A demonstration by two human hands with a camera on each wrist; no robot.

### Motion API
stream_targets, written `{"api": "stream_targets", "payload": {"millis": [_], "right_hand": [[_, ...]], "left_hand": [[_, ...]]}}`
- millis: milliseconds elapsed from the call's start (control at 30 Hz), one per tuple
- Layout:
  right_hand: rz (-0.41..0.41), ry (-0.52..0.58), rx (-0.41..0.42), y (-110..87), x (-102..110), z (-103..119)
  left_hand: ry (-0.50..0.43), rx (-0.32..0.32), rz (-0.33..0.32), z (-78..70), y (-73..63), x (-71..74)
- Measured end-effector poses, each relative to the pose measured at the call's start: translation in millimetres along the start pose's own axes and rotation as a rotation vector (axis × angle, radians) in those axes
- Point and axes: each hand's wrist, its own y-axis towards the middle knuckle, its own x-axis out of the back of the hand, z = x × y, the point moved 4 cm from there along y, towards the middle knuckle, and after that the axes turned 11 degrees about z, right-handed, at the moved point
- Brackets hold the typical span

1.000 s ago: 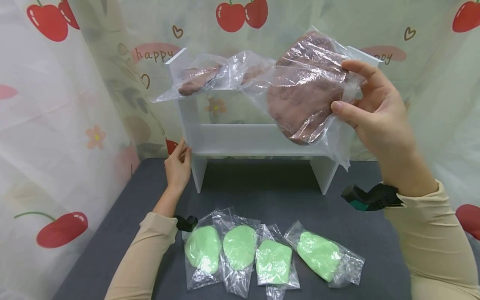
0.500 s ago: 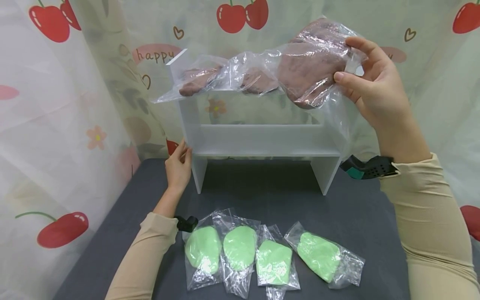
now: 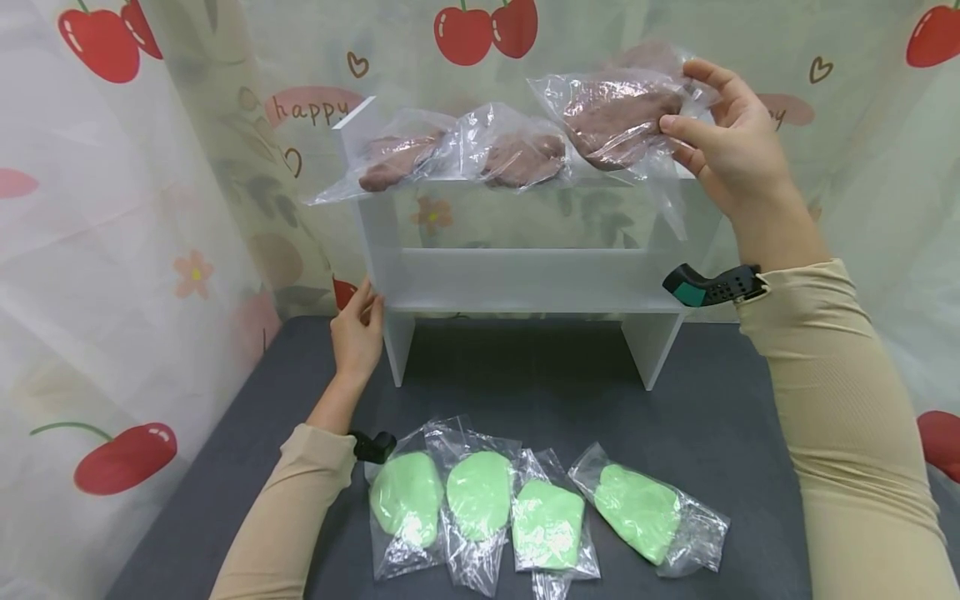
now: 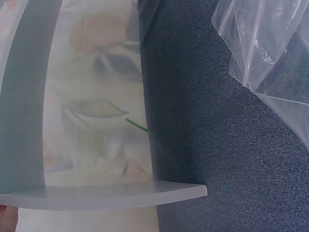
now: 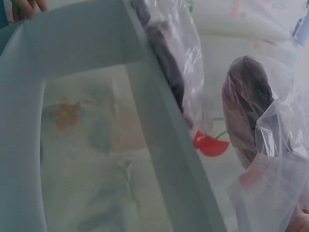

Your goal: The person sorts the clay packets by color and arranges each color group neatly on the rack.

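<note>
My right hand [image 3: 738, 146] pinches the right end of a clear plastic bag [image 3: 551, 87] between thumb and fingers. Inside lies a flat brown, meat-like piece [image 3: 622, 121], held tilted just over the right part of a white two-tier rack's top shelf [image 3: 525, 279]. Two more bagged brown pieces rest on that shelf, one at the left [image 3: 397, 158] and one in the middle [image 3: 525, 160]. My left hand [image 3: 356, 333] touches the outside of the rack's left side panel; its fingertips [image 5: 26, 8] also show at the panel in the right wrist view.
Several bagged pale green pieces [image 3: 480, 496] lie in a row on the dark table [image 3: 517, 400] in front of the rack. The rightmost one [image 3: 637, 510] lies at a slant. A cherry-print curtain [image 3: 600, 33] hangs close behind the rack.
My right hand has risen and moved back and slightly left, bringing the bagged brown piece from in front of the rack to over its top shelf. The left hand stays put.
</note>
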Motion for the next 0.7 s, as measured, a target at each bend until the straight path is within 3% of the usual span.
{"api": "stream_targets", "payload": {"millis": [200,400,633,700], "right_hand": [[-0.056,-0.05,-0.086,11.6,11.2,-6.7],[-0.133,-0.198,-0.191,17.2,20.5,-6.4],[-0.191,-0.605,-0.372,18.3,33.0,-6.3],[-0.199,-0.667,-0.396,17.9,35.9,-5.4]], "left_hand": [[-0.006,0.014,0.008,-0.3,0.2,0.7],[-0.011,0.016,0.011,1.0,0.4,0.5],[-0.008,0.023,0.01,-0.3,0.5,1.1],[-0.008,0.024,0.011,-1.1,0.5,1.1]]}}
